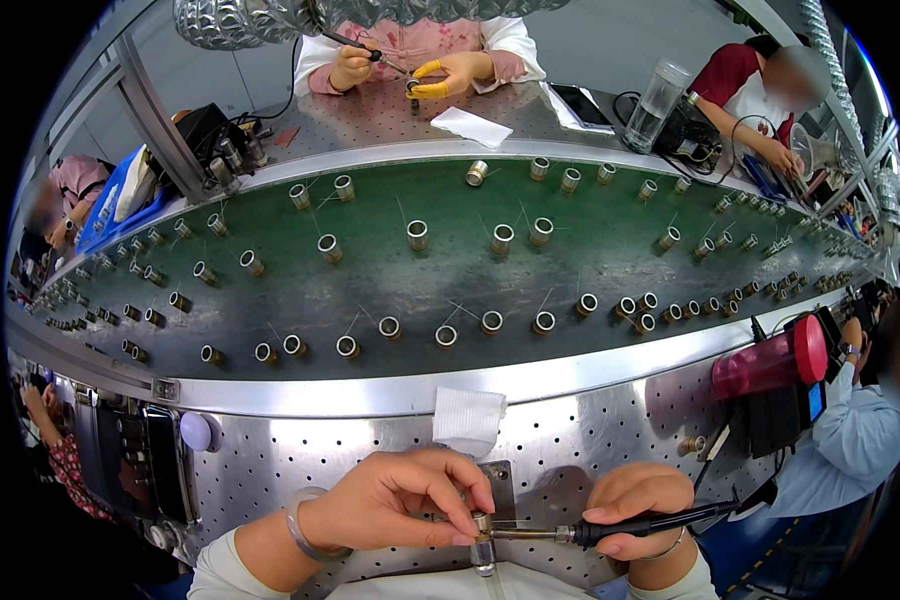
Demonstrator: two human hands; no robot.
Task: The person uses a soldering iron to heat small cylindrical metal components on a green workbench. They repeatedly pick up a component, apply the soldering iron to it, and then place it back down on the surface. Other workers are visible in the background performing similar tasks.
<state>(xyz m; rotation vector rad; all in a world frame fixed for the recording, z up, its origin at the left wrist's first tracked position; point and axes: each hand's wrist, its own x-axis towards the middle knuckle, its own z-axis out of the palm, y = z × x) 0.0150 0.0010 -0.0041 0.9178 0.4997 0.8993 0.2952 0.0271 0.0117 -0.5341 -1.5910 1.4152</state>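
Observation:
My left hand (400, 500) pinches a small metal cylinder (483, 552) near its top, between thumb and fingers, above the perforated metal bench. In my right hand (640, 510) is a soldering iron (620, 527), its black handle gripped and its metal shaft pointing left. The iron's tip reaches the upper part of the cylinder; whether it touches is too small to tell. A thin wire seems to lie just above the shaft. Behind the cylinder, a small metal plate (498, 483) sits on the bench.
Beyond the bench runs a green conveyor belt (370, 290) carrying several metal cylinders with thin wires. A folded white cloth (469, 420) lies at the bench's far edge. Right stands a pink bottle (765, 362); left, a purple round object (196, 431). Co-workers sit across and at both sides.

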